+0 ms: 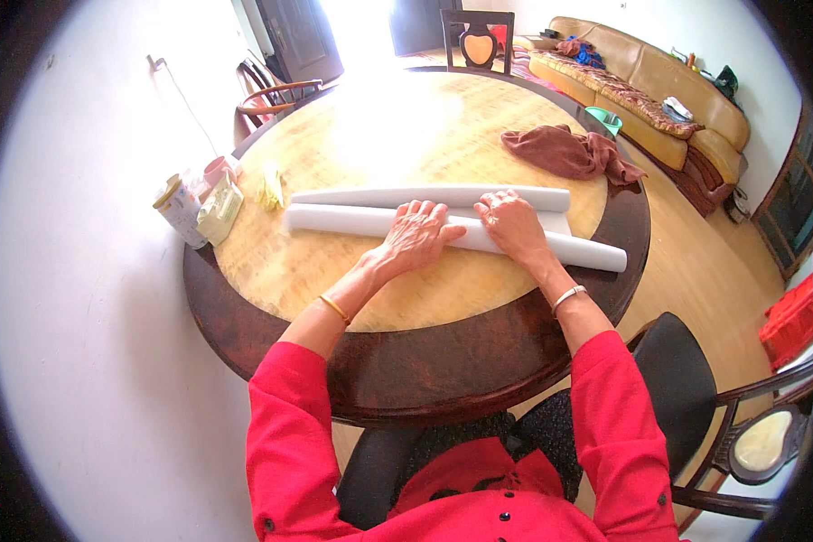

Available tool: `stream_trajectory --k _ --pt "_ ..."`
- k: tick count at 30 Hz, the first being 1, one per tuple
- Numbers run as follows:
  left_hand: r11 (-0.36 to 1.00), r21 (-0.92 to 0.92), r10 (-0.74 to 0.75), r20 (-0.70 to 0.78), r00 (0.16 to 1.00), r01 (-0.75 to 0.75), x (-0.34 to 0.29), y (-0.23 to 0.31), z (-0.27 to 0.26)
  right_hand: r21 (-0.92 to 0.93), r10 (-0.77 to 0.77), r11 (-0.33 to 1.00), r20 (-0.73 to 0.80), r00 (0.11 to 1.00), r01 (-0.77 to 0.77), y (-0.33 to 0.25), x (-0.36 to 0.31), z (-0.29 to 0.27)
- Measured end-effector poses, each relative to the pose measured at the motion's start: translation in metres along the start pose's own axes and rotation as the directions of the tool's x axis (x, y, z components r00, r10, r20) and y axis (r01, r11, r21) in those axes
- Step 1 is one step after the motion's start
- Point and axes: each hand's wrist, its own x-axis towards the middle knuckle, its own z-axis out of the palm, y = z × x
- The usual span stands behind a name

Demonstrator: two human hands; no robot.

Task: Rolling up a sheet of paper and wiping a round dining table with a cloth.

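A white sheet, rolled up into a near roll [587, 251] and a thinner far roll [352, 196], lies across the round table [443, 384]. At the right a flat strip of the sheet [556, 220] shows between the two rolls. My left hand [415, 237] rests on top of the near roll, fingers stretched over it and thumb out to the side. Bent fingers of my right hand [512, 224] close over the same roll farther right, their tips at the gap by the far roll. What lies under both palms is hidden.
Near the left wall stand a can [181, 212], a pale box [219, 212] and a pink cup [217, 169], with a yellow cloth [270, 188] beside them. A brown towel [565, 152] hangs over the right rim. Chairs [664, 388] surround the table; a tan sofa [641, 77] stands behind.
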Motion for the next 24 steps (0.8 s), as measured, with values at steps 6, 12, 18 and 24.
stream_trajectory --k 6,12,18,24 --pt "0.983 0.165 0.035 0.298 0.954 -0.087 0.029 -0.001 -0.012 0.170 0.085 0.984 -0.226 0.970 -0.046 -0.015 -0.028 -0.008" --pt "0.991 0.033 0.117 0.268 0.956 -0.130 0.052 -0.022 0.002 0.071 0.027 0.997 -0.200 0.979 -0.013 -0.013 -0.038 -0.014" --pt "0.917 -0.350 -0.171 0.083 0.982 0.189 0.047 -0.020 0.000 0.087 0.050 0.995 -0.033 0.998 -0.047 -0.002 -0.025 -0.021" --pt "0.990 -0.031 0.133 -0.051 0.990 -0.135 0.011 -0.008 -0.004 0.167 0.109 0.977 0.147 0.983 -0.133 0.008 -0.012 -0.033"
